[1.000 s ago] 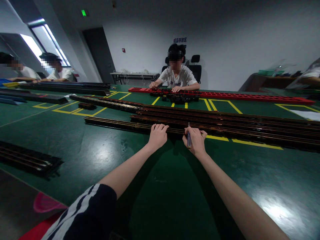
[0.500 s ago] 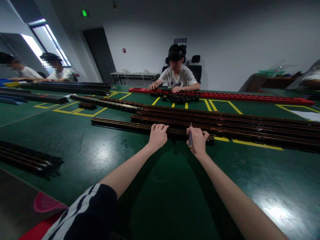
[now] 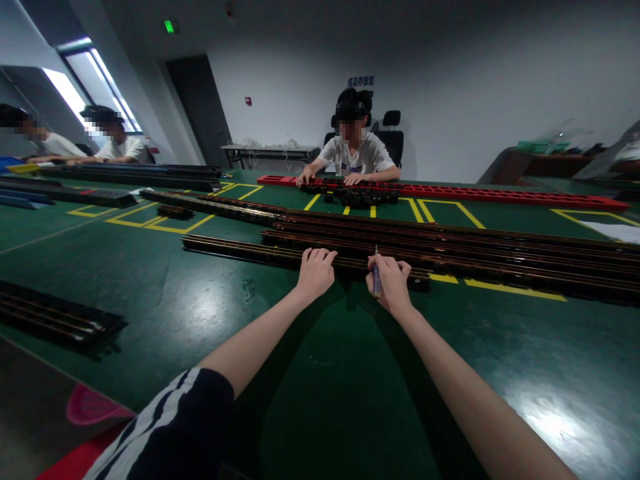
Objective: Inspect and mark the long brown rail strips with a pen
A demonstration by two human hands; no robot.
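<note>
My left hand (image 3: 315,272) rests with its fingers curled over the nearest long dark brown rail (image 3: 240,251), which lies across the green table. My right hand (image 3: 391,283) is closed around a thin pen-like tool (image 3: 376,277) held upright, and its fingers also touch the same rail. That rail ends just right of my right hand. Several more long dark rails (image 3: 450,240) lie side by side just beyond it.
A person in a white shirt (image 3: 355,150) sits across the table with both hands on a long red tray (image 3: 500,193). Two more people (image 3: 113,143) sit at the far left. A black tray (image 3: 55,323) lies at my near left. Yellow lines mark the green table (image 3: 150,287).
The nearest rail has slid to the right under my hands, its left end moving right. My right hand shifted slightly right, then back left.
</note>
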